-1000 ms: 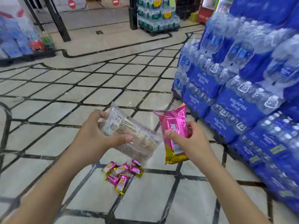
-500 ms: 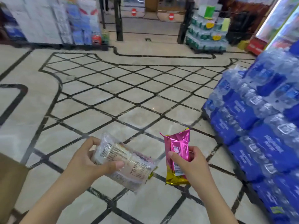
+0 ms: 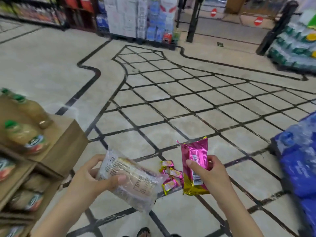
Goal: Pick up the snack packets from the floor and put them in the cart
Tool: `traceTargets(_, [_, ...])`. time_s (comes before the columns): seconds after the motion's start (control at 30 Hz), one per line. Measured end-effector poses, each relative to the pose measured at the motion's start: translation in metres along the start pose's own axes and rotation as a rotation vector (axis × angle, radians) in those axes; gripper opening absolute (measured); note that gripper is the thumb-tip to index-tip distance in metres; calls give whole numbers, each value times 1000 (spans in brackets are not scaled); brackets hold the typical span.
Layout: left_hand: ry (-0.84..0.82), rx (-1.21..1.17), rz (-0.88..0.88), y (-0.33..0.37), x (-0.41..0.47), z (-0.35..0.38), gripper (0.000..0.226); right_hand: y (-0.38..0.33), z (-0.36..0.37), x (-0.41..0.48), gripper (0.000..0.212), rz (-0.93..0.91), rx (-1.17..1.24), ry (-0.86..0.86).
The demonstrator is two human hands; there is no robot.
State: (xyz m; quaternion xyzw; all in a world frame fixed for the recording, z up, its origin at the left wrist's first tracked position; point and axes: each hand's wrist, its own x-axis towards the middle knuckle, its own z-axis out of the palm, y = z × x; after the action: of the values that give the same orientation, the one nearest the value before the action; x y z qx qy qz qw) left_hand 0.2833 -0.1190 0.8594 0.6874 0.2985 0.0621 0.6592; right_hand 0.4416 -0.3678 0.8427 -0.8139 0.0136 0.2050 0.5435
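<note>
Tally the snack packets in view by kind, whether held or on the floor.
Clear packet, in left hand: 1
Large pink-and-gold packet, in right hand: 1
Small pink packets on floor: at least 4, pile partly hidden
Total: at least 6

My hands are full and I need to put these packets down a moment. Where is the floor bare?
The tiled floor ahead is bare, from the wooden shelf on the left to the blue water packs on the right. Crowded: small pink packets litter the tiles nearest you, and juice bottles lie on the shelf top.
</note>
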Motion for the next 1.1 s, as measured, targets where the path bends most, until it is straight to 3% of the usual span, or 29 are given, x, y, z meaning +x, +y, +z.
traceTargets(0.13, [169, -62, -13, -12, -20, -23, 102, -9, 30, 10, 38, -37, -52, -123])
traceTargets(0.33, [465, -167, -48, -31, -70, -29, 73, -23, 71, 23, 40, -134, -116, -396])
traceTargets(0.5, [723, -390, -120, -55, -118, -12, 109, -32, 95, 27, 41, -216, -246, -612])
traceTargets(0.67, [927, -532, -149, -78, -168, 25, 108, -23, 117, 17, 40, -261, -351, -847])
traceTargets(0.8, [1122, -630, -175, -100, -218, 61, 105, -8, 141, -8, 39, -292, -425, -1033])
traceTargets(0.93, [1302, -723, -192, -120, -275, 87, 83, 6, 165, -51, 40, -348, -523, -1196])
traceTargets(1.1, [1544, -788, -220, -142, -343, 103, 82, 21, 193, -122, 38, -417, -643, -1355])
